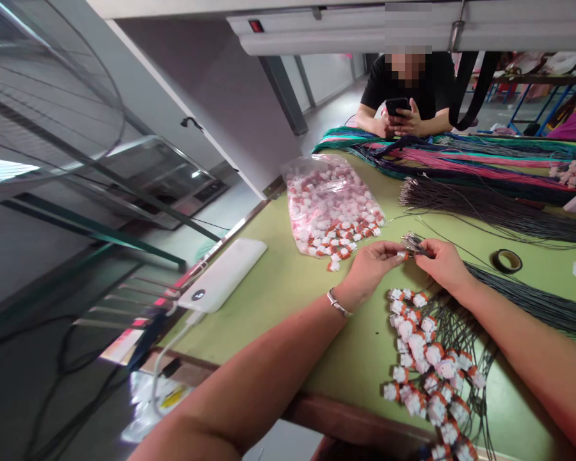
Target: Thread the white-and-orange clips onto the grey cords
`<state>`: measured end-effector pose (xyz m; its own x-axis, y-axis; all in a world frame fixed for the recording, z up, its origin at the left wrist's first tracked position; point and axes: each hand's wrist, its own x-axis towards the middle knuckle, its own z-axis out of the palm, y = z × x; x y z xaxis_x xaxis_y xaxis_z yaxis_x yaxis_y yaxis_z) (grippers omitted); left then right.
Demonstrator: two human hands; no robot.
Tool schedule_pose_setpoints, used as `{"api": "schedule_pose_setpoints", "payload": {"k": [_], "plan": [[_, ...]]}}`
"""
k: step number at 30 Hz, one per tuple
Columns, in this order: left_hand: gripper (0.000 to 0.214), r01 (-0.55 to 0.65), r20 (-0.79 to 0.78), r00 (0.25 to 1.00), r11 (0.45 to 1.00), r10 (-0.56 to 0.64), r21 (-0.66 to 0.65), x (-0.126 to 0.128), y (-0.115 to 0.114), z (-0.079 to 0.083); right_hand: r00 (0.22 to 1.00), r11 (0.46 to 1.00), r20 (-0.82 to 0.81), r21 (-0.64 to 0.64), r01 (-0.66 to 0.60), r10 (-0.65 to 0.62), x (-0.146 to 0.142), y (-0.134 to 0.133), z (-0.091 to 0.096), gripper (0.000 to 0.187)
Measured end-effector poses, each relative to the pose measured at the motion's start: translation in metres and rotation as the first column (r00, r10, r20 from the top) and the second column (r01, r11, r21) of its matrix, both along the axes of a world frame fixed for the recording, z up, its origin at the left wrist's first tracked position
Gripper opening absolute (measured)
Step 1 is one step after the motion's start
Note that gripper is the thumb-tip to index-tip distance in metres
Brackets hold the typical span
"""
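Observation:
My left hand (372, 266) pinches a small white and red connector (402, 255) above the green table (288, 288). My right hand (441, 262) is closed on a thin bunch of dark wires (413, 243) whose ends meet the connector. Just below the hands lies a pile of wires fitted with connectors (427, 365). A clear bag of loose white and red connectors (331, 205) lies to the upper left of my left hand. A bracelet sits on my left wrist.
A white power bank (225, 272) lies at the table's left edge. Bundles of coloured wires (461, 160) and dark wires (499, 214) cross the far side. A tape roll (507, 260) lies right. A person in black (408, 89) holds a phone opposite.

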<state>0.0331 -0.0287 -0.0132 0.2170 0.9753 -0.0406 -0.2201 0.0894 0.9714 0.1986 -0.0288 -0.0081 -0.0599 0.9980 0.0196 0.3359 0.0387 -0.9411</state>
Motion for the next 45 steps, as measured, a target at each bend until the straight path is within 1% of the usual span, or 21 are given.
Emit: {"api": "schedule_pose_setpoints", "payload": {"k": [4,9,14,18,21,25,28,31,34,39,42,45], "plan": [[0.013,-0.030,-0.080,0.996,0.999,0.033,0.043,0.001,0.000,-0.001,0.997,0.999,0.081,0.042,-0.022,0.019,-0.001,-0.001,-0.001,0.011],[0.008,-0.054,-0.157,0.986,0.996,0.065,0.072,0.004,-0.001,-0.004,0.980,0.996,0.195,0.065,-0.060,0.046,-0.001,-0.003,-0.001,0.016],[0.005,-0.026,-0.204,0.978,0.993,0.049,0.112,0.004,-0.002,-0.004,0.972,0.995,0.229,0.078,-0.069,0.049,-0.002,-0.003,-0.001,0.016],[0.005,-0.035,-0.242,0.968,0.988,0.071,0.151,0.006,-0.004,-0.001,0.963,0.993,0.266,0.098,-0.066,0.038,-0.002,-0.003,0.000,0.014],[0.005,-0.045,-0.253,0.964,0.990,0.077,0.132,0.007,-0.006,0.001,0.960,0.993,0.279,0.098,-0.066,0.036,-0.002,-0.003,0.001,0.014],[0.007,-0.069,-0.200,0.976,0.994,0.084,0.080,0.007,-0.005,0.001,0.964,0.993,0.266,0.108,-0.041,0.011,-0.003,-0.002,0.001,0.013],[0.008,-0.076,-0.157,0.984,0.994,0.088,0.084,0.006,-0.002,-0.002,0.969,0.995,0.249,0.098,-0.018,-0.007,-0.003,-0.001,0.001,0.013],[0.009,-0.080,-0.132,0.987,0.992,0.093,0.097,0.006,0.000,-0.007,0.969,0.995,0.246,0.092,-0.028,0.005,-0.004,-0.001,0.000,0.015],[0.011,-0.068,-0.103,0.992,0.994,0.077,0.082,0.004,0.002,-0.010,0.971,0.993,0.238,0.104,-0.049,0.023,-0.004,-0.001,0.000,0.018],[0.015,-0.012,-0.064,0.998,0.999,0.015,0.042,0.000,0.003,-0.004,0.983,0.994,0.177,0.092,-0.057,0.040,-0.002,-0.002,0.002,0.017],[0.020,-0.003,-0.036,0.999,1.000,0.004,0.018,-0.001,0.001,0.000,0.997,0.999,0.078,0.046,-0.013,0.009,-0.001,-0.001,0.002,0.016],[0.022,0.002,-0.050,0.999,1.000,-0.001,0.009,0.000,0.000,0.002,1.000,1.000,0.017,-0.001,0.023,-0.023,0.000,0.001,0.001,0.015]]}}
